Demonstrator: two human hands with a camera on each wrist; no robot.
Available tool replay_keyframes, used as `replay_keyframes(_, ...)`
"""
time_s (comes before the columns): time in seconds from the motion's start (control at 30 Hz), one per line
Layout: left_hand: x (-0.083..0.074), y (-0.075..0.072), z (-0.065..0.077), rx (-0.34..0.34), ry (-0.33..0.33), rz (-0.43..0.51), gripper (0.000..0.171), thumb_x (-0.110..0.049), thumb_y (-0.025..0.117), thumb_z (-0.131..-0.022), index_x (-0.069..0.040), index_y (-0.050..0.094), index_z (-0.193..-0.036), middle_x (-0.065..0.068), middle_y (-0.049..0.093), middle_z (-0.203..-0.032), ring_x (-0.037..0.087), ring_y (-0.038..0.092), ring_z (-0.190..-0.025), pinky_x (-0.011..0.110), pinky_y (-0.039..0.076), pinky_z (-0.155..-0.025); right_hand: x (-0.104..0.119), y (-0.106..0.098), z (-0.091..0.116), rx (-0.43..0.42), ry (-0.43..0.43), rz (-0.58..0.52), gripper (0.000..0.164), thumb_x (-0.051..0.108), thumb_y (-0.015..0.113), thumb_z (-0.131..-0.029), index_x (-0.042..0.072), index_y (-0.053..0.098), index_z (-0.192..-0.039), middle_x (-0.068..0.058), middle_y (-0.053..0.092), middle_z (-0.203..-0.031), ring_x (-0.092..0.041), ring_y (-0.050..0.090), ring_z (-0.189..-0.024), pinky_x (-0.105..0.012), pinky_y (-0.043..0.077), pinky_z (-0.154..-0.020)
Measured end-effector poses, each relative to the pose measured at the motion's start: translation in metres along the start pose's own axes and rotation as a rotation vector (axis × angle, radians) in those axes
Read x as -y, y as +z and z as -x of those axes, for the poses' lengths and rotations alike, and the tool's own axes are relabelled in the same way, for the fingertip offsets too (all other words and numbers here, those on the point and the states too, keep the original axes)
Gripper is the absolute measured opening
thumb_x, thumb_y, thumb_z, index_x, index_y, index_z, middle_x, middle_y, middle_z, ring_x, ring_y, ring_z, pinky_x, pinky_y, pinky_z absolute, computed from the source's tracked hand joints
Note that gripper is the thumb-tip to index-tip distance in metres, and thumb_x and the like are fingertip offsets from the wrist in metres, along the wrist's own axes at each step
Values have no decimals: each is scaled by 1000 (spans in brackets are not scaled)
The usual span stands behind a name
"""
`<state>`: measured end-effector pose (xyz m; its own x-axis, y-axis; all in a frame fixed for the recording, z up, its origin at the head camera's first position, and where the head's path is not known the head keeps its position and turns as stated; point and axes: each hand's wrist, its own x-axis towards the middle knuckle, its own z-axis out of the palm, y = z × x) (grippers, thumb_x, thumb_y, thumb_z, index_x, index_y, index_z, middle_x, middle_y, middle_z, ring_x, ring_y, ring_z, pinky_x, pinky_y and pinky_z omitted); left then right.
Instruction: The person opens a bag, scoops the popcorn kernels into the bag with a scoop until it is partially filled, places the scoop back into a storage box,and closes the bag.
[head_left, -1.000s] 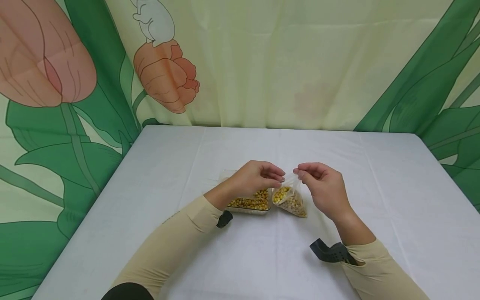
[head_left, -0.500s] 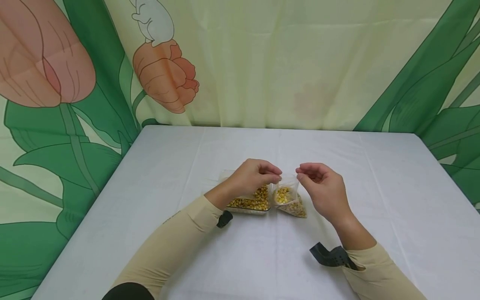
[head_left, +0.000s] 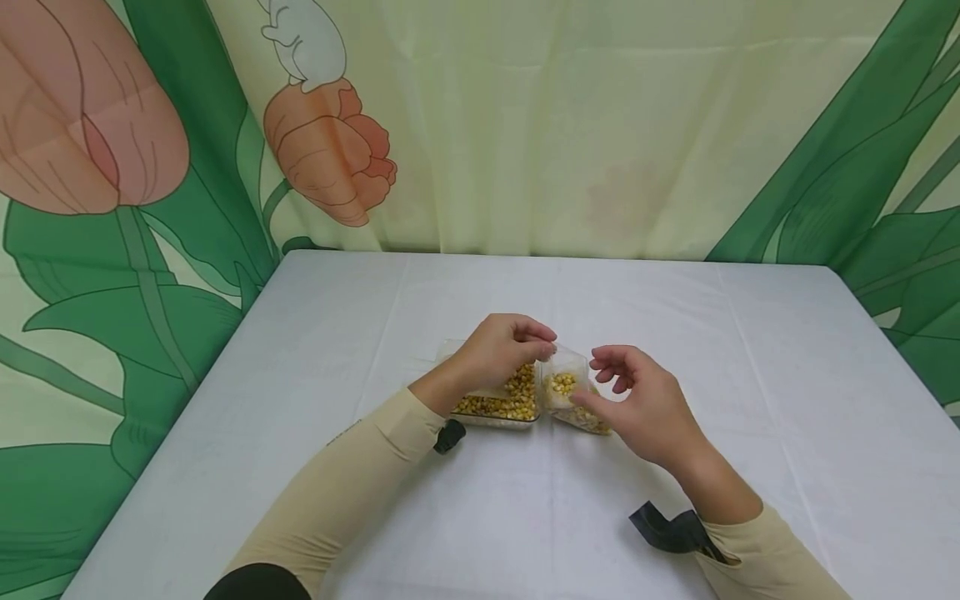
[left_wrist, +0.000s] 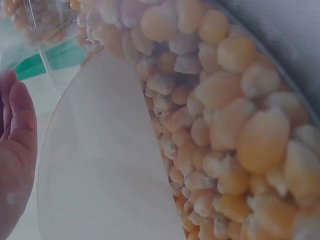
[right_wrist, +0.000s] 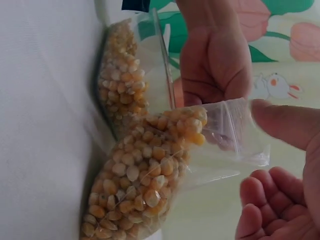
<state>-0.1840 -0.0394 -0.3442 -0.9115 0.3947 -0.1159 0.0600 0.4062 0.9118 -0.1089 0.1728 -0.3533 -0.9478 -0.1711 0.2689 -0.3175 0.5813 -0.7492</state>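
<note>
A clear zip bag (right_wrist: 135, 185) partly filled with yellow corn kernels stands on the table, mouth upward and leaning. My left hand (head_left: 498, 346) pinches the bag's upper edge between thumb and fingers. On the bag's other side my right hand (head_left: 648, 404) is spread, its thumb beside the bag and its fingers loosely bent, holding nothing. Whether that thumb touches the plastic, I cannot tell. Under my left forearm and hand sits a clear rectangular container (head_left: 498, 423) with more kernels (left_wrist: 230, 150). A pale, curved-edged flat piece (left_wrist: 95, 160) covers part of those kernels.
A white cloth covers the table (head_left: 360, 333). Behind it hangs a curtain (head_left: 555, 142) printed with flowers and a rabbit. Black straps (head_left: 675, 529) hang at the wrists, close above the cloth.
My right hand has let go of the bag's edge, spread its fingers and dropped lower. My left hand has drawn slightly left with the bag's edge, and the mouth looks wider.
</note>
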Motion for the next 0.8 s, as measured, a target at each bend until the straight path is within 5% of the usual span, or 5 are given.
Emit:
replay_keyframes(0.2,-1,0,0,-2,-4,14,18,-17,69,-97,-9,73,-113,-4,73,-96,13,66,-93,29,53,-83,-1,0,1,63,28,64,39,7,81,-83,-1,61,-116,-5,64,-99,-20,57,-86,-28,48,-74)
replay_keyframes(0.6,-1,-6,2,10,2,87,23,-21,69,-97,-8,71,-115,-2,73,-102,20,66,-99,43,51,-94,0,-8,0,-5,55,73,19,5,75,-88,1,66,-105,-3,70,-91,-18,62,-80,-21,50,-69)
replay_keyframes(0.8,-5,-6,3,-1,30,80,24,-20,68,-97,-6,71,-116,-1,73,-100,16,66,-97,35,52,-90,0,-16,0,-64,52,108,10,5,77,-86,5,71,-94,0,69,-81,-18,59,-78,-23,46,-67)
